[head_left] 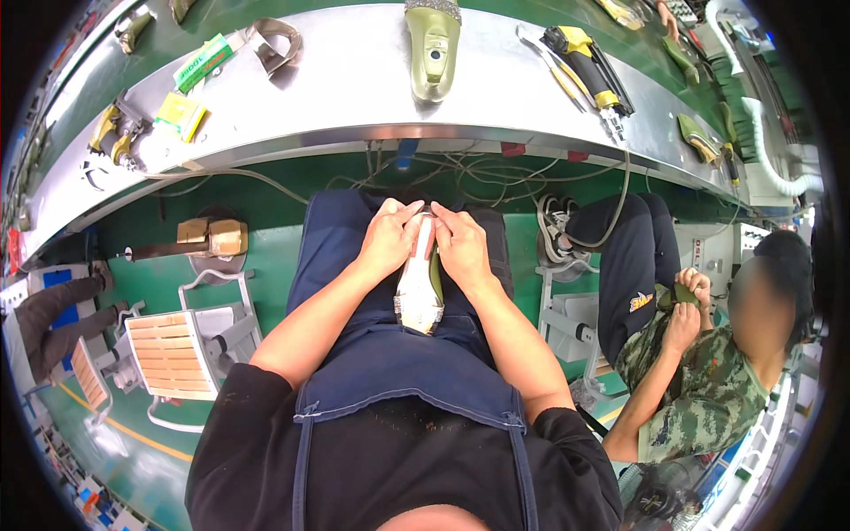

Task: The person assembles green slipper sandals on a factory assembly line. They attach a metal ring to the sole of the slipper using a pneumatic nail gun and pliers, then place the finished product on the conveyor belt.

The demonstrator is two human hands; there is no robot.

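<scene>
Pale shoe (419,288) lying on the aproned lap, left hand (390,239) and right hand (460,246) both clenched on its upper end, probably an olive lining inside, steel surface (354,80) beyond.

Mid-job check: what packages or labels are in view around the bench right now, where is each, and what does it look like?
Green tube-shaped package: far left of the metal bench, lying at a slant, green with white print.
Yellow-green packet: just below that tube on the bench, small and squarish.
Label on the white panel: right, beside the co-worker's knee, small with red print.
No screens in view.
</scene>
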